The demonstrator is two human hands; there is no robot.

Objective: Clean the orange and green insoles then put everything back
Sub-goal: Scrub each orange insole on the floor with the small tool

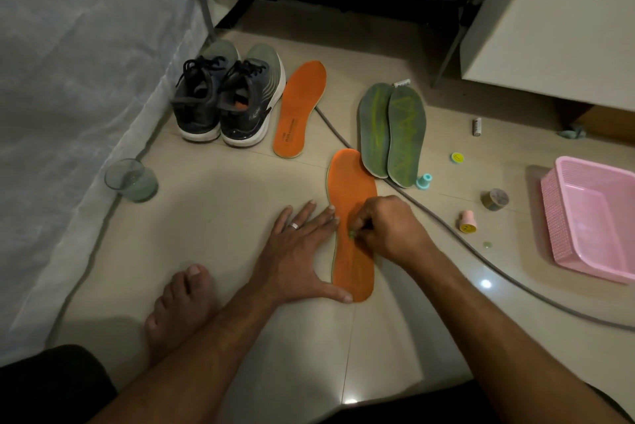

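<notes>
An orange insole (350, 183) lies flat on the tiled floor in front of me. My left hand (302, 248) rests flat beside it, fingers spread, with fingertips and thumb touching its left edge. My right hand (388, 228) is on the insole's middle, fingers pinched on a small green thing (352, 234) pressed against the surface. A second orange insole (299, 107) lies farther back next to a pair of dark sneakers (226, 97). Two green insoles (391, 131) lie side by side to the right.
A glass (131, 179) stands left by a white fabric-covered edge. A pink basket (594, 217) sits at right. Small caps, a tape roll (494, 198) and a pink stamp (467, 221) are scattered near it. A grey cable (457, 234) crosses the floor. My bare foot (178, 303) is at lower left.
</notes>
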